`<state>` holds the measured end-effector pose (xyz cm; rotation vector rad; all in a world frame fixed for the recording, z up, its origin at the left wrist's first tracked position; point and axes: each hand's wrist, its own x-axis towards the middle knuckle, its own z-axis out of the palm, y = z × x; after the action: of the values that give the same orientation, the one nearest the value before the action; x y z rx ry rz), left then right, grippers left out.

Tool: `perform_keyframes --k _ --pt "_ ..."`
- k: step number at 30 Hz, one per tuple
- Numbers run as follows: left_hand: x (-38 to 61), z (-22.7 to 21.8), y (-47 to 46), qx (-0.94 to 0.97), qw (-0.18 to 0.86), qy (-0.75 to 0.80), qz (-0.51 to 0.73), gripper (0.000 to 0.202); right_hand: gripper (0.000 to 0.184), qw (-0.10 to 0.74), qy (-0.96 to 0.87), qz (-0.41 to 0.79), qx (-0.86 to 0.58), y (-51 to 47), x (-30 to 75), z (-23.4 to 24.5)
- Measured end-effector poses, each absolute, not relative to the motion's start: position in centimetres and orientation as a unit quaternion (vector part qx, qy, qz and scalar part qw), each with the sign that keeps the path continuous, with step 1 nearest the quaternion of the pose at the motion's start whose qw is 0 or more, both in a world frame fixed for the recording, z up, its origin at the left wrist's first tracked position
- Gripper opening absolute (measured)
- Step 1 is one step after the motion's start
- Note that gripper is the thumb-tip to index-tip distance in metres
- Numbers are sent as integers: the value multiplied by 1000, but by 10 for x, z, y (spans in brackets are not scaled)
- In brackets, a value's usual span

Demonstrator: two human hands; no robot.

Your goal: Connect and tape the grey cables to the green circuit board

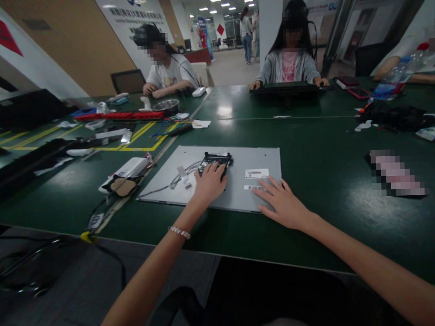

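Observation:
A flat silver-grey display panel (233,200) lies face down on the green table, with white labels (257,173) towards its right side. On its upper middle sits a small circuit board in a black frame (217,158), partly covered by my left hand (209,182). The fingers of that hand are spread over the board and touch it. My right hand (281,203) rests open, fingers apart, on the panel's lower right corner. Thin grey cables (173,181) run from the board area to the left across the panel, held by a strip of tape (184,177).
A white power-strip-like block (132,168) with cables lies left of the panel. Further left are long black parts (28,165) and a red strip (119,116). A phone-shaped object (396,173) lies at right, near a bottle (389,83). Two people sit opposite; one holds a dark panel (289,88).

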<state>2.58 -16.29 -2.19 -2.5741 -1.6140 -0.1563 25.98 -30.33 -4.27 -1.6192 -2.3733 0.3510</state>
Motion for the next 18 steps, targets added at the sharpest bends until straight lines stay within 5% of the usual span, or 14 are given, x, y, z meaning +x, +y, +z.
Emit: perform_keyframes --k 18 --pt "27 -19 -104 -813 45 -579 -49 45 60 124 -807 143 -560 -301 260 -36"
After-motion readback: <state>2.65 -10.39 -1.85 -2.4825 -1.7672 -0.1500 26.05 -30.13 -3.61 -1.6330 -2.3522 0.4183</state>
